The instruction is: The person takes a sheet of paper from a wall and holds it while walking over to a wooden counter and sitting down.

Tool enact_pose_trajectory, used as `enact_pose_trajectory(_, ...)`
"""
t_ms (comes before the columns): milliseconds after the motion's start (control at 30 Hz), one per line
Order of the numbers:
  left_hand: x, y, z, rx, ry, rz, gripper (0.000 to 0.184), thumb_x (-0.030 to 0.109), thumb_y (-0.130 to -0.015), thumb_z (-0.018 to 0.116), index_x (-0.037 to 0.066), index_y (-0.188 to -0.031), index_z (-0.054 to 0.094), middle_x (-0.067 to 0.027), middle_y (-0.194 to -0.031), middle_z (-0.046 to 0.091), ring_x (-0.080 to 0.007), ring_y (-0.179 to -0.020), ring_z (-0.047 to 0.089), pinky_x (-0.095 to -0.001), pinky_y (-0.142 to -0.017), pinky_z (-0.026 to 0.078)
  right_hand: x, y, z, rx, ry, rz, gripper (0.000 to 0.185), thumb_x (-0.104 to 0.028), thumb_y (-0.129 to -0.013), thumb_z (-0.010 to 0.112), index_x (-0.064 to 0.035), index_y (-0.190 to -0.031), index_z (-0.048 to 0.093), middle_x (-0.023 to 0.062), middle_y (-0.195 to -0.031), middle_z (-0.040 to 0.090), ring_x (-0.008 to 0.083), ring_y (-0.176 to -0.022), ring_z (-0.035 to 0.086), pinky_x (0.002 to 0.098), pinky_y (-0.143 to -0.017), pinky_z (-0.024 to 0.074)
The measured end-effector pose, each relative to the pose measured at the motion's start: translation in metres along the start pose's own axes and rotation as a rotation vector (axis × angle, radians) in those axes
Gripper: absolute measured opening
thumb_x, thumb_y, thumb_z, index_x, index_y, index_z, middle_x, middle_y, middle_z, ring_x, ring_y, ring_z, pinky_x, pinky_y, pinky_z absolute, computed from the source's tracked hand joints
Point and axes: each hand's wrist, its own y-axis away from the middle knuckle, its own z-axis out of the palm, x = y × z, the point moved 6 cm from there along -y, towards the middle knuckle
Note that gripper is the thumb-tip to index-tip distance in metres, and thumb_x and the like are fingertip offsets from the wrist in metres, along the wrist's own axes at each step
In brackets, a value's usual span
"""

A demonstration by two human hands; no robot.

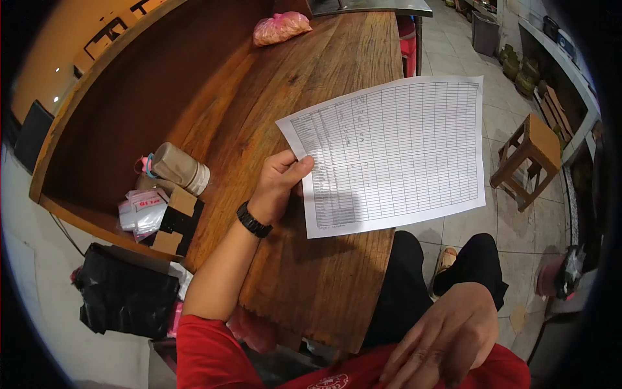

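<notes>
A white sheet printed with a fine table grid (pixel 402 155) is held up above the wooden table (pixel 350 285). My left hand (pixel 278 185), with a black watch on its wrist, pinches the sheet's left edge between thumb and fingers. Some handwritten marks show in the sheet's upper left columns. My right hand (pixel 447 330) is low in front of my red shirt, its back towards the camera, away from the sheet. Its fingers point down and left and are partly blurred, so whether they hold anything is unclear.
On the table's left lie a jar (pixel 178 167), plastic packets (pixel 144 211) and a black-and-brown box (pixel 178 220). A pink bag (pixel 282 29) rests at the far end. A black bag (pixel 126 292) is at lower left. A wooden stool (pixel 531 155) stands on the tiled floor.
</notes>
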Motion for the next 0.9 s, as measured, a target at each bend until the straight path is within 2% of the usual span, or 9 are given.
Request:
enact_pose_trajectory(300,-0.002,0.000,-0.001,-0.008,-0.004,0.007,0.033,0.033,-0.096,0.067,0.003,-0.110,0.070,0.0041,-0.087,0.067,-0.0025,-0.071,0.053,-0.0210,-0.059,0.038,0.002,-0.002,-0.003,-0.027,0.005,0.013,0.031,-0.019,-0.103,0.044,0.0007,-0.086,0.061,0.0356,-0.143,0.047,0.0471,-0.133,0.049,0.0508,-0.105,0.0434)
enact_pose_trajectory(500,-0.001,0.000,-0.001,-0.011,0.006,0.012,0.033,0.033,-0.096,0.067,0.004,-0.111,0.070,0.0040,-0.090,0.067,-0.0023,-0.072,0.054,-0.0207,-0.060,0.039,-0.002,0.000,-0.007,0.065,-0.018,-0.039,0.020,-0.014,-0.103,0.045,-0.0029,-0.090,0.056,0.0317,-0.138,0.054,0.0471,-0.130,0.053,0.0503,-0.106,0.0426)
enact_pose_trajectory(600,0.000,0.000,0.000,-0.001,0.003,0.009,0.032,0.032,-0.097,0.067,0.004,-0.113,0.069,0.0040,-0.091,0.068,-0.0021,-0.073,0.054,-0.0204,-0.060,0.039,-0.003,-0.004,-0.011,0.179,0.012,-0.118,0.021,-0.016,-0.102,0.056,0.0025,-0.096,0.063,0.0253,-0.115,0.067,0.0376,-0.104,0.068,0.0421,-0.088,0.0524)
enact_pose_trajectory(700,0.002,0.001,0.002,-0.017,-0.024,0.018,0.032,0.031,-0.098,0.066,0.004,-0.114,0.069,0.0040,-0.091,0.068,-0.0017,-0.073,0.054,-0.0199,-0.060,0.039,-0.001,0.001,-0.012,0.381,-0.026,-0.231,0.010,0.002,-0.094,0.062,0.0013,-0.084,0.058,0.0209,-0.099,0.064,0.0319,-0.085,0.063,0.0414,-0.069,0.0509)
enact_pose_trajectory(800,0.001,0.002,0.000,-0.026,-0.019,0.025,0.031,0.030,-0.099,0.064,0.004,-0.115,0.069,0.0040,-0.091,0.068,-0.0014,-0.071,0.053,-0.0192,-0.059,0.038,0.003,0.006,-0.009,0.512,-0.030,-0.321,0.010,0.006,-0.090,0.064,0.0010,-0.084,0.058,0.0194,-0.091,0.065,0.0300,-0.078,0.063,0.0405,-0.064,0.0494)
enact_pose_trajectory(833,0.000,0.002,0.000,-0.029,-0.008,0.027,0.030,0.029,-0.100,0.063,0.004,-0.115,0.069,0.0039,-0.091,0.068,-0.0013,-0.071,0.053,-0.0190,-0.059,0.038,0.003,0.007,-0.011,0.499,0.011,-0.327,0.013,0.006,-0.087,0.069,0.0009,-0.082,0.059,0.0192,-0.084,0.065,0.0289,-0.071,0.063,0.0407,-0.060,0.0493)
enact_pose_trajectory(900,-0.001,0.001,0.001,-0.030,0.018,0.030,0.029,0.027,-0.100,0.062,0.003,-0.115,0.069,0.0036,-0.091,0.068,-0.0012,-0.068,0.052,-0.0186,-0.058,0.037,0.007,0.005,-0.012,0.496,-0.016,-0.320,0.014,0.006,-0.085,0.072,0.0007,-0.082,0.059,0.0181,-0.082,0.065,0.0285,-0.069,0.063,0.0394,-0.058,0.0486)
